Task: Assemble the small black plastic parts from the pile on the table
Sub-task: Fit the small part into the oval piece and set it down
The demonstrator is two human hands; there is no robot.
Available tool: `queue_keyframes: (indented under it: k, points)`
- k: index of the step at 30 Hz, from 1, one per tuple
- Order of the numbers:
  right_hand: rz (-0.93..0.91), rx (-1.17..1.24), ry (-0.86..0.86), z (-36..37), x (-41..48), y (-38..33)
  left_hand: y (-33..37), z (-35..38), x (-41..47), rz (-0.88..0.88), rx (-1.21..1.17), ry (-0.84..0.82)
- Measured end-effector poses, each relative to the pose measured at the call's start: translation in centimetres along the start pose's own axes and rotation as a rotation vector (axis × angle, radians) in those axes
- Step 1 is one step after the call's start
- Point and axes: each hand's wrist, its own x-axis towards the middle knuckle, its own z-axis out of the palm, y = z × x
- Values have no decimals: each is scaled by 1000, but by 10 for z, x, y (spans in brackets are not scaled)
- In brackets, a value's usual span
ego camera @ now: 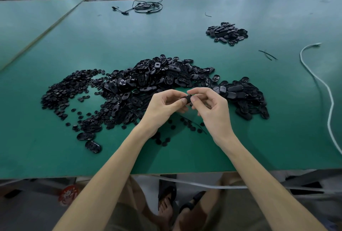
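Just above the green table (55, 156), the left hand (162, 105) and right hand (209, 105) pinch one small black part (187, 99) between curled fingertips; behind them sprawls the big pile (148, 82); farther right sits a smaller heap (227, 33); beyond lies a coiled black cable (146, 6).

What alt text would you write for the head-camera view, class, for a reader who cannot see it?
A person's left hand and right hand pinch one small black plastic part between them above a green table. A large pile of black parts lies just beyond; a smaller pile sits farther right.
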Motion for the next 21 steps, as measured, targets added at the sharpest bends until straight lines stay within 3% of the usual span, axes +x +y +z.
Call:
queue_keyframes:
  k: [4,7,11,14,17,21]
  points:
    - [-3,-36,5,0,0,1,1,-1,-1,7,-10,41]
    - [0,15,110,0,0,1,1,0,-1,7,-68,91]
    - [60,22,335,-4,3,4,2,-3,0,107,-138,243]
    - [121,15,397,-6,5,7,4,-10,2,156,-180,415]
    - [135,-1,400,-6,6,8,5,-12,1,173,8,554]
    - [105,-9,412,-4,5,3,1,-11,0,98,358,576]
